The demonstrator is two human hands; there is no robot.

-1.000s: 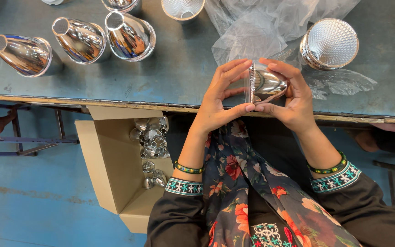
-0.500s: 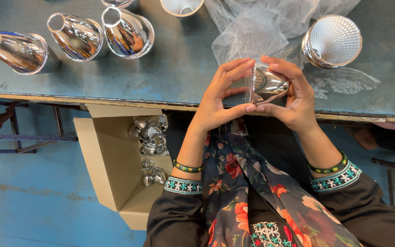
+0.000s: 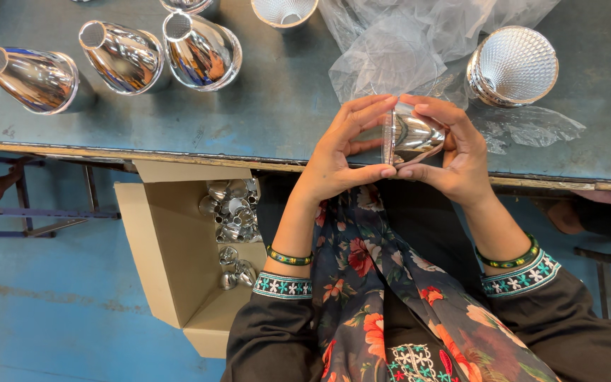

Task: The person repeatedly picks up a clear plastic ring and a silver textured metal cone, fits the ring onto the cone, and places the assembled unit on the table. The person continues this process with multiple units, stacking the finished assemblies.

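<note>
2 hands: left hand [image 3: 337, 152], right hand [image 3: 454, 152] grip chrome reflector [image 3: 410, 138].

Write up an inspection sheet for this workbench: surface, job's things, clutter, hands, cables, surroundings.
Surface: blue-grey worn table, scuffed along its front edge.
Job's things: shiny cone reflector held above the table edge; three like cones lying on their sides at the far left; faceted reflector at the right.
Clutter: crumpled clear plastic wrap.
Hands: left hand and right hand both grip the held cone.
Cables: nothing seen.
Surroundings: open cardboard box below the table, holding more shiny parts; blue floor.
</note>
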